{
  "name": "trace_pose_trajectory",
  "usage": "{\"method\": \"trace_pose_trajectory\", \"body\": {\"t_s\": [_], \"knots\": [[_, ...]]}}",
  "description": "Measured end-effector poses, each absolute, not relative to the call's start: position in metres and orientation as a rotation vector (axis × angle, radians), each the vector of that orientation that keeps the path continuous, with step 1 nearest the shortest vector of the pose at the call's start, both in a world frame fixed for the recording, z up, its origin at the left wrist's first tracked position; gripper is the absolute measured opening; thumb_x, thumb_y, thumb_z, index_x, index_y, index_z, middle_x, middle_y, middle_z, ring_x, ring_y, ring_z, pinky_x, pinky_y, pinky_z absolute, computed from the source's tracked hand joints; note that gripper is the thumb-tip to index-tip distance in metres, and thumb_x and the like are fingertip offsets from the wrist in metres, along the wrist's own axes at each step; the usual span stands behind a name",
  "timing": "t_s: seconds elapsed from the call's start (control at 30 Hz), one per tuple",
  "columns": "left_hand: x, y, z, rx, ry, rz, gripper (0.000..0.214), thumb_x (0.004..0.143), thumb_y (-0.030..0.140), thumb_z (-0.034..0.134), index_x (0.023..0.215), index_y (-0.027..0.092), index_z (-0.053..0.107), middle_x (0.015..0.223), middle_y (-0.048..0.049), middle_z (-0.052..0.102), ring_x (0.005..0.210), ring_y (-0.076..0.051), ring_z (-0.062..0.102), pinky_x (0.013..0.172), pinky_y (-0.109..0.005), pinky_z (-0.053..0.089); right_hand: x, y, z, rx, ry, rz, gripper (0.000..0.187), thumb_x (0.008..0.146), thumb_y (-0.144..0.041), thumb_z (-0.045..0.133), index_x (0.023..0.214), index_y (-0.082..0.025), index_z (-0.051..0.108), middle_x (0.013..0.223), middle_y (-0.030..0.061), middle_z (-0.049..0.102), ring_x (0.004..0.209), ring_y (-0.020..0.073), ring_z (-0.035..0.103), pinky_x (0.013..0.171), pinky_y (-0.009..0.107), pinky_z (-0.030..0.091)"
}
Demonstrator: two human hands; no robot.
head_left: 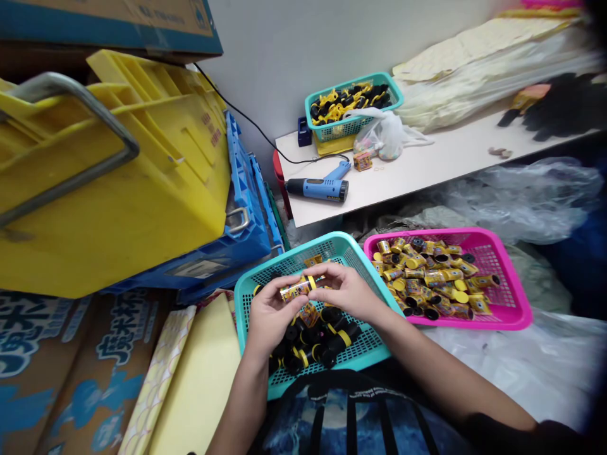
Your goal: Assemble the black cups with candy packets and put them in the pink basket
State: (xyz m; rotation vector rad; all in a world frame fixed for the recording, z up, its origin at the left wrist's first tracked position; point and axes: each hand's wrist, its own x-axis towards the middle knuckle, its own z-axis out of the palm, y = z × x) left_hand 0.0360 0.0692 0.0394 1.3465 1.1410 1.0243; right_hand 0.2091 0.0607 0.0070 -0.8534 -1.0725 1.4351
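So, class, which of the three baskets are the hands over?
The near teal basket, below the left hand and right hand, holding mostly black pieces. The pink basket lies to its right; the other teal basket sits on the white shelf.

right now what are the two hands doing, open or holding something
Left hand: closed on one end of the small yellow-labelled plastic cylinder.
Right hand: closed, pinching the other end of it.

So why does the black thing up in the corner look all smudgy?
In the head view, the black thing sits at the frame's edge, where the lens smears and darkens it; the middle is sharp, so the left hand, the right hand and the labelled tube they hold show clearly.
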Motion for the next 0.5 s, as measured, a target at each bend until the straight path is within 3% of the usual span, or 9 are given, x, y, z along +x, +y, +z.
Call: {"method": "trace_pose_trajectory", "body": {"t_s": [0.1, 0.17, 0.3, 0.5], "knots": [[0.039, 0.067, 0.040, 1.311, 1.106, 1.036, 0.028, 0.060, 0.022, 0.083, 0.087, 0.021, 0.074, 0.092, -0.0050, 0.076, 0.087, -0.020, 0.070, 0.079, -0.031, 0.056, 0.201, 0.058, 0.006, -0.755, -0.944, 1.501, 0.029, 0.076, -0.045, 0.072, 0.096, -0.024, 0.070, 0.111, 0.0053, 0.063, 0.103, 0.0189, 0.059, 0.090, 0.034, 0.047], [0.041, 0.066, 0.037, 1.281, 1.077, 1.057, 0.028, 0.059, 0.020, 0.083, 0.086, 0.022, 0.075, 0.094, -0.0046, 0.076, 0.090, -0.020, 0.070, 0.081, -0.030, 0.056, 0.193, 0.056, 0.005, -0.659, -0.816, 1.661, 0.037, 0.080, -0.052, 0.066, 0.105, -0.024, 0.068, 0.109, 0.0061, 0.064, 0.098, 0.0174, 0.059, 0.086, 0.032, 0.047], [0.042, 0.063, 0.029, 1.266, 1.059, 1.104, 0.028, 0.058, 0.017, 0.083, 0.085, 0.022, 0.076, 0.091, -0.0041, 0.076, 0.090, -0.019, 0.069, 0.083, -0.029, 0.055, 0.179, 0.055, -0.002, -0.501, -0.663, 1.797, 0.046, 0.075, -0.058, 0.068, 0.099, -0.019, 0.066, 0.090, 0.0045, 0.065, 0.082, 0.0147, 0.059, 0.079, 0.029, 0.045], [0.041, 0.058, 0.023, 1.240, 1.038, 1.100, 0.027, 0.061, 0.016, 0.082, 0.086, 0.022, 0.075, 0.093, -0.0033, 0.076, 0.093, -0.018, 0.069, 0.085, -0.028, 0.054, 0.179, 0.057, -0.011, -0.494, -0.706, 1.762, 0.044, 0.070, -0.055, 0.074, 0.091, -0.018, 0.065, 0.087, 0.0025, 0.063, 0.079, 0.0137, 0.057, 0.077, 0.028, 0.042]]}}
